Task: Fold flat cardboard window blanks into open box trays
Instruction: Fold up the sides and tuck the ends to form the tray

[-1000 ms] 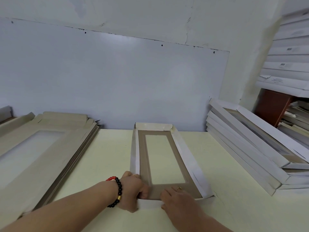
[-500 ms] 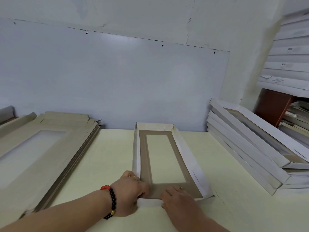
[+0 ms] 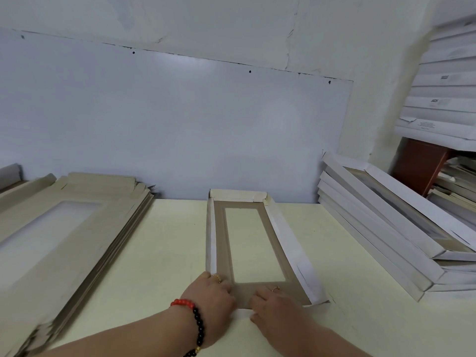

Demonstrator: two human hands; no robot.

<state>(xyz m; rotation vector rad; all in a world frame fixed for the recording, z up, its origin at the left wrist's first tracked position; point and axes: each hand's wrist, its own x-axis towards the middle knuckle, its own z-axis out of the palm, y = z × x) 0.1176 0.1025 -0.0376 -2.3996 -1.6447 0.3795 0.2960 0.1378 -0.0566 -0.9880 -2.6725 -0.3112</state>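
Since a moment ago the left hand (image 3: 211, 295) has slid a little inward along the near end of the brown cardboard window blank with white side flaps (image 3: 255, 243), and the beaded wrist has turned. The right hand (image 3: 273, 305) has hardly changed.

The blank lies in the middle of the pale yellow table (image 3: 159, 253), its long side pointing away from the person. Its far flap and both long flaps already stand up; only the near flap is left, I think. The left hand curls over the near left corner and grips it — probably to keep that corner tucked. The right hand lies beside it with its fingers on the brown rim, pressing the base down, so the fold stays sharp.

The stack of flat grey-beige blanks (image 3: 72, 228) waits on the left, within reach, and the pile of finished white trays (image 3: 381, 235) leans on the right.
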